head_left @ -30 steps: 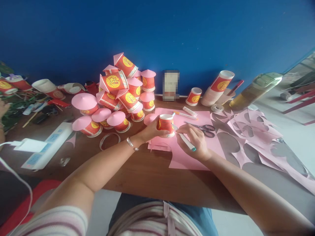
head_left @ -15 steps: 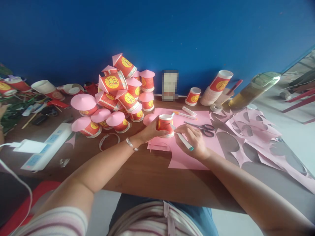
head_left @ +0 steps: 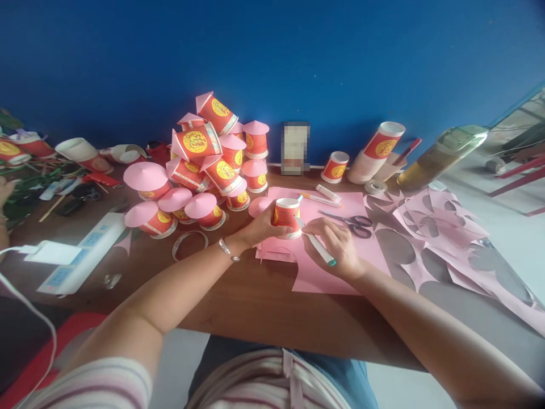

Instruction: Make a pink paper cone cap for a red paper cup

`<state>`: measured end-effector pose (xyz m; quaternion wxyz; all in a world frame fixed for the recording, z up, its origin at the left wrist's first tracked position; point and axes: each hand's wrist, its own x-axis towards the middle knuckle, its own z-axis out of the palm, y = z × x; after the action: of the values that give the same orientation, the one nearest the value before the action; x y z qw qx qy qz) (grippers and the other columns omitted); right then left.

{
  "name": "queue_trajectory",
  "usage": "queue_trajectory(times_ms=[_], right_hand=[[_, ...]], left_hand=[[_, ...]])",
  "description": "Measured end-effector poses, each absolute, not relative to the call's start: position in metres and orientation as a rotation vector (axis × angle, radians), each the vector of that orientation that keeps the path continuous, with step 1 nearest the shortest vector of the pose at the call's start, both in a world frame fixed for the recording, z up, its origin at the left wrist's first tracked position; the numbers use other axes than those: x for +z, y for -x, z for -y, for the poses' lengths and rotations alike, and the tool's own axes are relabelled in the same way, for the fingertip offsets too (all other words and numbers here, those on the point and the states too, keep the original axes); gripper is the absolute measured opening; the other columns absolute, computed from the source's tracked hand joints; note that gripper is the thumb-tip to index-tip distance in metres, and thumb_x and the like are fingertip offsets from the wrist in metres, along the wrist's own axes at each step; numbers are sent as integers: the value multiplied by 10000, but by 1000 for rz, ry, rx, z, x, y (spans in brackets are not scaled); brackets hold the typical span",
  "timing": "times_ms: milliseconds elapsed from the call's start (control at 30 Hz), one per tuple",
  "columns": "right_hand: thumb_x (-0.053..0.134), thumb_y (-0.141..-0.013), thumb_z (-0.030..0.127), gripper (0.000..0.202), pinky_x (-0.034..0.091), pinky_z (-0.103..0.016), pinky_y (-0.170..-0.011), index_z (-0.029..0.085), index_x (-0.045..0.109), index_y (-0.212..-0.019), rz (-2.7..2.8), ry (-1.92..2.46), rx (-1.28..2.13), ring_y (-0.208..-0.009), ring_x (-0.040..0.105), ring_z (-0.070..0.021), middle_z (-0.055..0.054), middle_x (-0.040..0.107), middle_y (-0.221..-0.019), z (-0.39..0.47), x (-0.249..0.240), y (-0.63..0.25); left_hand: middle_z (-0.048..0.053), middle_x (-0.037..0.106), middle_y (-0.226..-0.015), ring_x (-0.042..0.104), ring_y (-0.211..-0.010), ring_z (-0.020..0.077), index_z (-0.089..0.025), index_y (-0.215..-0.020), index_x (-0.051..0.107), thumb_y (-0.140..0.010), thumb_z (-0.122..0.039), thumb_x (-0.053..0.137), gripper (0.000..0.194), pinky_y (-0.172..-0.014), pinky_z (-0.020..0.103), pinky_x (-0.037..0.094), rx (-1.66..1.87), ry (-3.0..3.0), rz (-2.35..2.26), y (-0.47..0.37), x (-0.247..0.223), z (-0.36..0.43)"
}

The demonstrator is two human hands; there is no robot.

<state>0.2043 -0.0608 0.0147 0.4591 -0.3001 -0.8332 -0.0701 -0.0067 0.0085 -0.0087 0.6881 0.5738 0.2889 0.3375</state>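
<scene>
A red paper cup (head_left: 286, 213) with a white rim is upright in my left hand (head_left: 263, 226), whose fingers wrap its left side and front. My right hand (head_left: 337, 245) grips a white marker (head_left: 318, 249) with a green end, its tip close to the cup's right side. Whether the tip touches the cup I cannot tell. Both hands are over a large pink sheet (head_left: 357, 272). Black-handled scissors (head_left: 356, 225) lie on the sheet just beyond my right hand. An orange and white marker (head_left: 319, 200) rests farther back.
Red cups with pink cone tops (head_left: 196, 143) are piled at the left back. Cut pink scraps (head_left: 447, 227) cover the right side. Stacked cups (head_left: 369, 154), a tape roll (head_left: 376, 187) and a bottle (head_left: 443, 156) stand behind. A power strip (head_left: 83, 254) lies left, near another person's hand (head_left: 5, 193).
The view has shifted very slightly. My right hand and the marker have moved a little beside the cup; my left hand keeps its hold.
</scene>
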Motion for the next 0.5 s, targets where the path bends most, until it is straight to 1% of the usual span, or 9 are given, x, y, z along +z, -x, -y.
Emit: queue_trajectory(times_ms=[167,367,500], right_hand=[[591,-924,60,237,553,-296,-654,201,582,-1114,2094,710,-201,-742,678,-183,-62,709,-887,61,12,-203],[585,-943,84,228,541,-299,-654,201,581,-1139,2110,724,-186,-764,679,-191,-71,707,-915,60,12,-205],[569,-937,78,227,533,-298,-637,202,577,-1127,2108,733,-172,-741,676,-192,-66,705,-896,61,13,-205]], left_hand=[[21,640,-942,619,-884,181,-176,-1236,532,-695,-342,906,678,-766,311,513,746,-1313,-686,6,-7,-8],[22,644,-953,628,-884,181,-176,-1234,521,-689,-338,906,687,-761,316,529,741,-1303,-695,5,-5,-6],[22,647,-929,638,-886,192,-182,-1218,530,-680,-343,911,678,-752,315,529,750,-1285,-690,5,-7,-8]])
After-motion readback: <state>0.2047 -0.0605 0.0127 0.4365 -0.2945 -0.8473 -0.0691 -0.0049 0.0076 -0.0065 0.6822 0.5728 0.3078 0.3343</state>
